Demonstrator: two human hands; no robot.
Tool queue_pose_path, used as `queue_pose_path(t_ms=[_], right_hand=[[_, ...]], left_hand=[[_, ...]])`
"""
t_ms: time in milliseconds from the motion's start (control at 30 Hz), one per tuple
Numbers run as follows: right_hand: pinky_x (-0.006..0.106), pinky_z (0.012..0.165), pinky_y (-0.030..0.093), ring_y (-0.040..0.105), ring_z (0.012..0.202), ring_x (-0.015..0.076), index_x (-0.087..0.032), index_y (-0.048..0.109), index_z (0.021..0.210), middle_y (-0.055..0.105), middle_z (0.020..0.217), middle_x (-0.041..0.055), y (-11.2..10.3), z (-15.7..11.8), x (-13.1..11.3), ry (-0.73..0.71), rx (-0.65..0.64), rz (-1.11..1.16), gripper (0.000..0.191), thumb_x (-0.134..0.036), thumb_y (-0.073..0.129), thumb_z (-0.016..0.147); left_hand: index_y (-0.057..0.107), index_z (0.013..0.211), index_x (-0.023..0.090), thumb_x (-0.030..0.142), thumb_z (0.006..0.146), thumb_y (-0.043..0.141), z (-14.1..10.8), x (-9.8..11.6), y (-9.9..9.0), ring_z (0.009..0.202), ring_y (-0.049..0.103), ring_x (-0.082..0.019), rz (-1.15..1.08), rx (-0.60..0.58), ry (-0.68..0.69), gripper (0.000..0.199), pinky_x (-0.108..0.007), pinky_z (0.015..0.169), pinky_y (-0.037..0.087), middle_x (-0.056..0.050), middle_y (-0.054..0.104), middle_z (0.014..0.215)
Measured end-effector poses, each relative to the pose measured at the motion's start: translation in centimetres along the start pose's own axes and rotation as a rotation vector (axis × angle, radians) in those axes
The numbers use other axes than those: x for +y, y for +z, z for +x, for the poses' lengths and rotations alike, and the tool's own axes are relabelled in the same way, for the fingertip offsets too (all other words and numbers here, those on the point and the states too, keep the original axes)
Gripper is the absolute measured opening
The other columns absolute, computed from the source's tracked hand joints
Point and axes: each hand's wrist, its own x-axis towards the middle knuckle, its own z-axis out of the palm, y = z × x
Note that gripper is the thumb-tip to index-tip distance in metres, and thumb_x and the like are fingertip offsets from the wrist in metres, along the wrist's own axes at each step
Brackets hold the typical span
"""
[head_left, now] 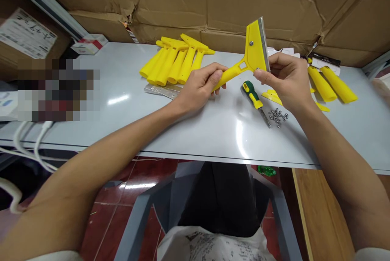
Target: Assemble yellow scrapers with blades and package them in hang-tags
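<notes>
One scraper (pixel 250 62) is raised over the tabletop (pixel 210 131), between the hands. The left hand (pixel 202 84) is closed around its handle (pixel 230 75); the right hand (pixel 289 80) pinches the near corner of its head (pixel 255 51), at the blade (pixel 264 43). Its long axis goes from the left hand up, forward and rightward, so the head lies nearer the right hand.

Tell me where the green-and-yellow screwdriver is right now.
In the head view, the green-and-yellow screwdriver lies right of centre on the tabletop, below the raised yellow scraper, its metal tip beside the pile of small screws.
</notes>
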Motion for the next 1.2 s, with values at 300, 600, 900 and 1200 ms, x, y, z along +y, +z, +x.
queue_pose_path(t_ms=[300,600,900,1200], right_hand=[[0.04,0.07,0.056,0.065,0.079,0.0199,-0.027,0.073,0.083,0.074,0.089,0.0032,-0.21,0.06,0.08,0.039,-0.046,-0.042,0.045,-0.063,0.099,0.075],[0.045,0.079,0.062,0.07,0.083,0.0237,-0.029,0.073,0.083,0.075,0.088,0.0032,-0.21,0.24,0.56,-0.055,-0.007,-0.164,0.044,-0.07,0.09,0.081],[0.052,0.093,0.065,0.075,0.096,0.0308,-0.032,0.075,0.092,0.082,0.1,0.0064,-0.58,-0.06,0.75,-0.189,0.046,-0.47,0.031,-0.062,0.081,0.092],[0.051,0.085,0.063,0.074,0.093,0.0293,-0.034,0.079,0.093,0.079,0.093,0.0059,0.01,-0.34,0.28,-0.284,0.118,-0.398,0.044,-0.075,0.067,0.098]], left_hand=[[0.073,0.118,0.022,0.066,0.115,0.044,-0.08,-0.04,-0.14,0.069,0.066,-0.013,0.132,0.012,0.025,0.053,-0.028,0.066,0.054,-0.003,0.075,0.089],[0.073,0.123,0.022,0.063,0.117,0.034,-0.16,0.11,-0.14,0.077,0.071,-0.017,0.332,0.052,0.093,0.057,-0.034,0.078,0.058,-0.005,0.078,0.094],[0.069,0.136,0.024,0.05,0.12,0.024,-0.54,-0.38,-0.33,0.11,0.075,-0.025,0.693,0.121,0.273,0.054,-0.041,0.091,0.055,-0.009,0.078,0.119],[0.072,0.133,0.022,0.039,0.119,0.032,-0.53,-0.8,-0.14,0.101,0.072,-0.025,0.816,0.079,0.338,0.045,-0.038,0.083,0.053,-0.01,0.075,0.105]])
